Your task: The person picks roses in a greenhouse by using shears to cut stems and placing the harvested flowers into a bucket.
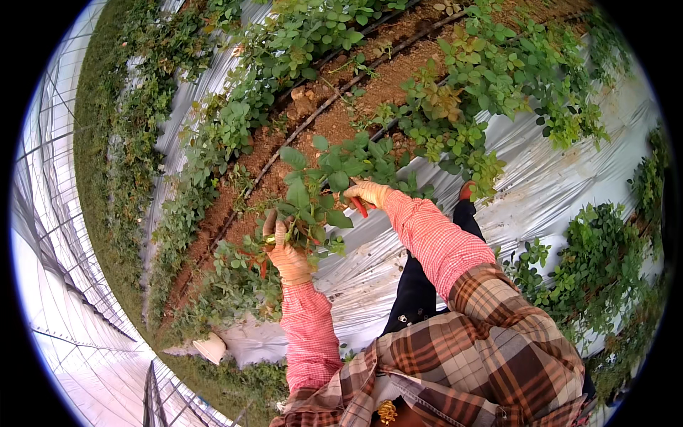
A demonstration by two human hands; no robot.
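Observation:
My left hand (288, 258), in a pale, soiled work glove, grips cut-looking green stems low in a cluster of leafy rose shoots (299, 195). The stem ends show between thumb and fingers, while the leaves spread up and to the right. My gloved right hand (368, 194) is closed around red-handled pruning shears (358, 207) at the right side of those shoots. Leaves hide the shears' blades. Both forearms wear red checked sleeves.
Rose bushes (453, 107) line both sides of a brown soil bed (320, 125) with black drip hoses (320, 109) along it. Wrinkled silvery plastic sheeting (539, 176) covers the path underfoot. A white bucket-like container (210, 348) lies at lower left, near the greenhouse wall (69, 299).

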